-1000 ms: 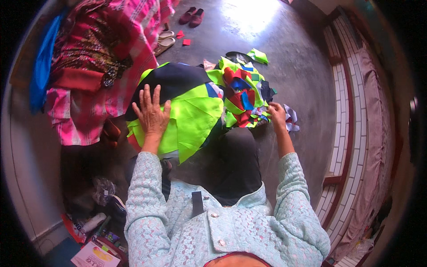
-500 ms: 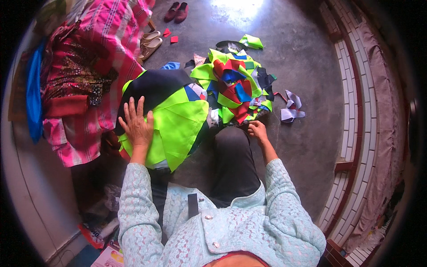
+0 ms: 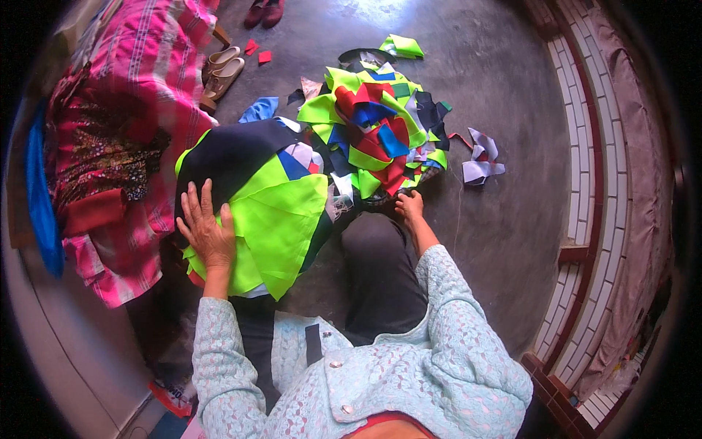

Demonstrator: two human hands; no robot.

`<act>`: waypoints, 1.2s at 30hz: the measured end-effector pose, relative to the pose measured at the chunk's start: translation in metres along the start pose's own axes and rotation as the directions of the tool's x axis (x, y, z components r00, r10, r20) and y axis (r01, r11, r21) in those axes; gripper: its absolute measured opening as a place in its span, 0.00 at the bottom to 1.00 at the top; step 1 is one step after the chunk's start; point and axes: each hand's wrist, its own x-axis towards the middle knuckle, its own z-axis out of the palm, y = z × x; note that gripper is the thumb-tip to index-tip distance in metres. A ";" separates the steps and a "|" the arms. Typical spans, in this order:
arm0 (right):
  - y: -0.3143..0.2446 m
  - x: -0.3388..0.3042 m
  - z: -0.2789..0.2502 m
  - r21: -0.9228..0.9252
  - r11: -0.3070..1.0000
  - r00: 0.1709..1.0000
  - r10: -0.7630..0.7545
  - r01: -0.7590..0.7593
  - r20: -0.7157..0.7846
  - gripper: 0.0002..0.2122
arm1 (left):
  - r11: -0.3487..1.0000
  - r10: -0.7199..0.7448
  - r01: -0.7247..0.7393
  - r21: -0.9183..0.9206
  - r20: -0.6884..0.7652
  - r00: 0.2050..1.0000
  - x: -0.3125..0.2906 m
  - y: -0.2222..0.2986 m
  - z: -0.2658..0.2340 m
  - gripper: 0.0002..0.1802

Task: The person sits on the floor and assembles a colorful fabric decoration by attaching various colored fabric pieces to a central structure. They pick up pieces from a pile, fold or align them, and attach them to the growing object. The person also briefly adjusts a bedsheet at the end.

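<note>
My left hand (image 3: 208, 230) lies flat with fingers spread on a layered stack of cloth pieces (image 3: 274, 223), neon green with a black piece (image 3: 230, 154) at its far side. The stack rests by my left leg. To the right of it is a loose heap of fabric scraps (image 3: 384, 121) in neon green, red, blue, white and black. At the near edge of this heap, just beyond my right knee (image 3: 376, 238), my right hand (image 3: 411, 207) has its fingers bent together. What they pinch is hidden or too small to name.
A pink checked cloth (image 3: 172, 80) hangs at the left, with a patterned dark cloth on it. Beige shoes (image 3: 223, 77) and dark red shoes (image 3: 265, 11) stand beyond. White-grey scraps (image 3: 482, 168) lie on the grey floor (image 3: 504, 249) at right. A white-tiled ledge (image 3: 581, 146) runs along the right.
The view has shifted slightly, so the cloth stack and my left hand appear further left and lower. Both hands keep about the same places on the cloth and at the heap's edge.
</note>
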 end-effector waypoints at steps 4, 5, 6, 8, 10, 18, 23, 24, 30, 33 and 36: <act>0.010 0.011 -0.017 0.240 0.959 0.989 0.146 -0.148 0.025 0.35 | 1.000 -0.004 0.005 -0.029 0.032 0.999 0.001 0.001 -0.001 0.31; 0.015 0.017 -0.021 0.290 0.943 0.986 0.152 -0.167 0.072 0.36 | 0.999 -0.004 0.005 -0.036 0.034 0.999 0.001 0.000 -0.001 0.31; 0.020 0.022 -0.024 0.295 0.938 0.982 0.167 -0.185 0.083 0.36 | 0.999 -0.004 0.006 -0.048 0.040 0.999 0.002 0.000 -0.001 0.31; 0.026 0.029 -0.024 0.303 0.927 0.974 0.197 -0.222 0.111 0.34 | 0.999 0.000 0.002 -0.050 0.040 0.999 0.002 0.000 0.000 0.31; 0.025 0.032 -0.018 0.219 0.938 0.961 0.247 -0.268 0.121 0.31 | 0.999 0.007 -0.006 -0.039 0.025 1.000 0.002 -0.001 -0.001 0.31; 0.028 0.055 0.012 0.309 0.866 0.917 0.345 -0.393 0.200 0.16 | 0.996 0.007 -0.001 -0.087 0.059 0.998 0.004 0.004 -0.004 0.32; 0.043 0.071 0.030 0.383 0.836 0.919 0.345 -0.393 0.191 0.17 | 0.997 0.014 -0.009 -0.083 0.054 0.998 0.003 0.005 -0.006 0.31; 0.043 0.074 0.032 0.367 0.855 0.930 0.341 -0.367 0.136 0.19 | 0.996 0.016 -0.012 -0.088 0.052 0.999 0.003 0.006 -0.007 0.31; 0.034 0.074 0.044 0.386 0.919 0.969 0.163 -0.080 -0.187 0.18 | 0.997 0.006 -0.003 -0.079 0.046 0.999 0.001 0.003 -0.005 0.32; 0.015 0.065 0.039 0.467 0.884 0.973 0.120 -0.015 -0.197 0.15 | 0.998 0.007 -0.004 -0.065 0.049 0.999 0.004 0.004 -0.005 0.31; -0.003 0.064 0.031 0.581 0.811 0.977 0.064 0.069 -0.205 0.14 | 0.999 0.004 -0.001 -0.054 0.046 0.999 0.005 0.003 -0.003 0.31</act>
